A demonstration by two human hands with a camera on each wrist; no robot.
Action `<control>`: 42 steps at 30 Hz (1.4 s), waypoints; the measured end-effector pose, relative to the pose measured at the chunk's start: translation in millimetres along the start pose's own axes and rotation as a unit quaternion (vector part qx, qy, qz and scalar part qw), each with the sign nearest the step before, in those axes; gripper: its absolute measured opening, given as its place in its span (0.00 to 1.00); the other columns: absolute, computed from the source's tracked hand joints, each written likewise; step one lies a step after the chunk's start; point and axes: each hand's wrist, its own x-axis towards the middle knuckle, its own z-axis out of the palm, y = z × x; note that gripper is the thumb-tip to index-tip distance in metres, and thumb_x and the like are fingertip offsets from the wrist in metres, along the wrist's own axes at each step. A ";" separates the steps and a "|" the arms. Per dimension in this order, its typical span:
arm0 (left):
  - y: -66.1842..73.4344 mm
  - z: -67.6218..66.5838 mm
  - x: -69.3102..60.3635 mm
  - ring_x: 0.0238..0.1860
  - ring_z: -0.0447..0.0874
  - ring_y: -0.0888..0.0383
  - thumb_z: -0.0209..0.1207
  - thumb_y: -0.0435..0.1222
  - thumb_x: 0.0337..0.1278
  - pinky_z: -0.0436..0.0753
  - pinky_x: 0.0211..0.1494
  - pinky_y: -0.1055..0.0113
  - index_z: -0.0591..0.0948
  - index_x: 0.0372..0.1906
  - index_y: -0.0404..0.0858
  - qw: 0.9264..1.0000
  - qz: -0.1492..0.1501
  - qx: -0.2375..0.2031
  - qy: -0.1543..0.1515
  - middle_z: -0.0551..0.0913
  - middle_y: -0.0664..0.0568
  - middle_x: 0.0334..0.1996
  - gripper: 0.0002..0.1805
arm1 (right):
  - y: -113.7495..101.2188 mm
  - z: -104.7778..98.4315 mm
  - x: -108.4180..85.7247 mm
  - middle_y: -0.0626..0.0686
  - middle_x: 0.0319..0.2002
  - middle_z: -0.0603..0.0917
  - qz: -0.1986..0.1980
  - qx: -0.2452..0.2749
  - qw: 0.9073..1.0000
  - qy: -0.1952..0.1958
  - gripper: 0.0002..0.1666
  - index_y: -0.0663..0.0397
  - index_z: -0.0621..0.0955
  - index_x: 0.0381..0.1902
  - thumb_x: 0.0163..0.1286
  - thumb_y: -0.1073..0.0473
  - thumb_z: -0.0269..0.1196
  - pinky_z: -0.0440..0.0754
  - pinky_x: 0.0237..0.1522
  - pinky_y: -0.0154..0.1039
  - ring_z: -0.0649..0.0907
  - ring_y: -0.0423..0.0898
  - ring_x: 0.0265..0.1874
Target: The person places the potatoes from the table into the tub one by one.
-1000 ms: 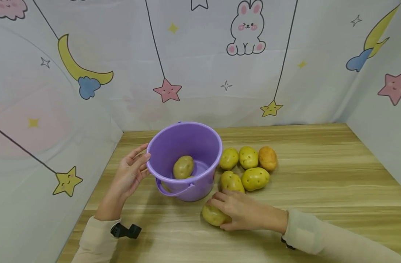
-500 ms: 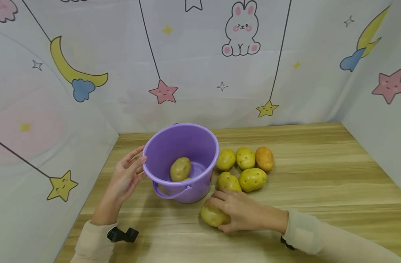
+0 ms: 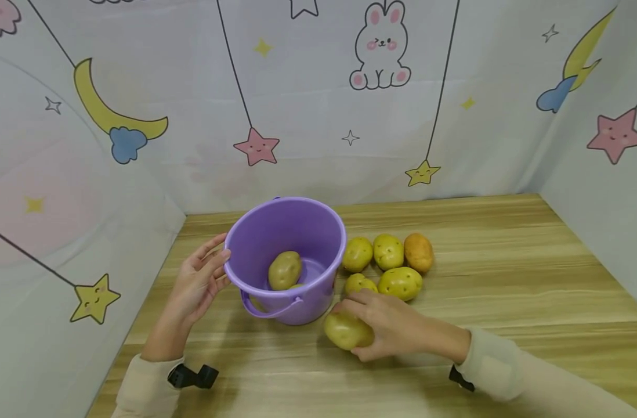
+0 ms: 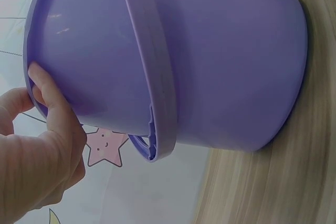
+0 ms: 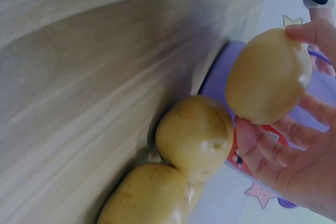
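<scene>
A purple bucket stands on the table with a potato visible inside, and part of another shows beneath it. My left hand holds the bucket's rim at its left side; in the left wrist view, the fingers pinch that rim. In front of the bucket, to its right, my right hand grips a yellowish potato between thumb and fingers. The right wrist view shows this held potato raised off the table, in front of the bucket wall.
Right of the bucket lie several more potatoes, one of them browner. One potato is partly hidden behind my right hand. The bucket's handle hangs down at the front. A printed curtain borders the wooden table.
My right hand has lifted the potato slightly off the table and shifted a little to the right. The left hand stays at the bucket's rim. The head view has turned slightly right.
</scene>
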 end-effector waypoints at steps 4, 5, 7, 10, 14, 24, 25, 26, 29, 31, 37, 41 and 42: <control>-0.3 0.3 0.0 0.39 0.86 0.58 0.51 0.27 0.74 0.88 0.43 0.69 0.66 0.67 0.36 1.000 0.002 -0.001 -0.001 0.79 0.45 0.46 0.21 | 2.5 -7.6 -1.4 0.45 0.50 0.79 0.007 0.014 1.000 0.006 0.40 0.47 0.76 0.58 0.47 0.48 0.78 0.84 0.45 0.34 0.78 0.40 0.46; -0.3 0.4 0.0 0.39 0.86 0.58 0.51 0.27 0.74 0.88 0.43 0.69 0.66 0.67 0.36 1.000 0.002 -0.001 -0.001 0.79 0.45 0.46 0.21 | 3.1 -9.3 -1.7 0.45 0.50 0.79 0.009 0.017 1.000 0.008 0.39 0.48 0.76 0.58 0.47 0.49 0.77 0.84 0.45 0.35 0.79 0.40 0.45; -0.4 0.6 0.0 0.39 0.86 0.58 0.51 0.27 0.74 0.88 0.42 0.69 0.66 0.66 0.36 1.000 0.003 -0.002 -0.001 0.79 0.46 0.45 0.20 | 4.4 -12.6 -2.4 0.45 0.50 0.79 0.015 0.024 1.000 0.007 0.39 0.48 0.76 0.58 0.47 0.49 0.77 0.84 0.45 0.35 0.79 0.40 0.45; -0.6 0.7 0.0 0.38 0.86 0.57 0.51 0.27 0.74 0.88 0.41 0.69 0.67 0.66 0.36 1.000 0.004 -0.006 -0.001 0.80 0.46 0.45 0.20 | 7.2 -16.7 -2.7 0.45 0.51 0.79 0.017 0.029 0.999 0.010 0.39 0.49 0.76 0.57 0.47 0.50 0.77 0.84 0.45 0.35 0.79 0.40 0.45; -0.4 0.7 0.2 0.38 0.86 0.57 0.51 0.27 0.74 0.88 0.41 0.70 0.67 0.66 0.36 1.000 0.007 -0.008 -0.003 0.80 0.46 0.44 0.20 | 12.0 -21.5 -2.4 0.45 0.51 0.80 0.019 0.027 0.999 0.019 0.39 0.50 0.77 0.56 0.46 0.50 0.77 0.83 0.47 0.36 0.79 0.40 0.47; -0.7 0.2 -0.1 0.38 0.86 0.58 0.51 0.27 0.74 0.88 0.41 0.70 0.67 0.66 0.36 1.000 0.007 -0.005 -0.005 0.80 0.46 0.45 0.20 | 22.0 -36.0 -2.0 0.42 0.49 0.81 0.058 0.004 0.998 0.026 0.38 0.47 0.78 0.55 0.45 0.48 0.77 0.84 0.45 0.38 0.80 0.40 0.46; -0.9 0.0 -0.2 0.38 0.86 0.58 0.51 0.27 0.74 0.88 0.41 0.70 0.67 0.66 0.36 1.000 0.006 -0.006 -0.005 0.80 0.46 0.45 0.20 | 22.9 -37.8 -1.7 0.43 0.49 0.81 0.061 -0.001 0.998 0.028 0.38 0.47 0.78 0.55 0.45 0.48 0.77 0.84 0.44 0.38 0.80 0.40 0.46; -1.1 -0.1 -0.3 0.38 0.86 0.58 0.51 0.27 0.74 0.88 0.41 0.70 0.67 0.66 0.36 1.000 0.007 -0.006 -0.005 0.80 0.46 0.45 0.20 | 23.7 -39.6 -1.2 0.44 0.49 0.81 0.064 -0.003 0.998 0.029 0.37 0.48 0.78 0.55 0.45 0.48 0.77 0.84 0.44 0.38 0.80 0.40 0.46; -1.3 -0.7 -1.0 0.38 0.86 0.58 0.51 0.27 0.74 0.88 0.41 0.70 0.68 0.66 0.36 1.000 0.008 -0.006 -0.005 0.80 0.46 0.44 0.20 | 26.2 -45.3 0.7 0.46 0.49 0.81 0.074 -0.003 0.997 0.031 0.37 0.48 0.78 0.54 0.45 0.48 0.77 0.84 0.43 0.39 0.80 0.41 0.46; -1.3 -1.2 -1.4 0.38 0.86 0.58 0.51 0.27 0.74 0.88 0.41 0.70 0.68 0.66 0.36 1.000 0.009 -0.008 -0.006 0.80 0.46 0.45 0.20 | 28.5 -48.1 2.6 0.47 0.49 0.82 0.079 -0.003 0.996 0.035 0.37 0.49 0.78 0.55 0.45 0.48 0.76 0.83 0.43 0.40 0.80 0.42 0.46; -0.8 -1.1 -2.0 0.38 0.86 0.58 0.50 0.27 0.74 0.88 0.41 0.70 0.68 0.66 0.36 1.000 0.011 -0.007 -0.007 0.81 0.47 0.44 0.19 | 36.2 -58.5 9.7 0.49 0.48 0.81 0.091 0.001 0.995 0.052 0.37 0.53 0.78 0.55 0.47 0.50 0.75 0.83 0.44 0.42 0.80 0.44 0.46; -0.8 -0.3 -1.3 0.38 0.86 0.58 0.51 0.27 0.74 0.88 0.41 0.70 0.68 0.66 0.35 1.000 0.010 -0.005 -0.008 0.81 0.47 0.44 0.20 | 39.0 -69.9 14.6 0.50 0.48 0.82 0.102 -0.001 0.993 0.060 0.36 0.53 0.78 0.55 0.48 0.50 0.75 0.82 0.40 0.39 0.80 0.44 0.44; -0.9 -0.1 -1.0 0.38 0.86 0.58 0.50 0.27 0.74 0.88 0.41 0.70 0.67 0.66 0.35 1.000 0.010 -0.004 -0.009 0.81 0.46 0.44 0.20 | 39.2 -73.1 15.7 0.50 0.49 0.83 0.105 0.000 0.993 0.062 0.36 0.53 0.78 0.55 0.47 0.50 0.75 0.82 0.38 0.39 0.80 0.44 0.43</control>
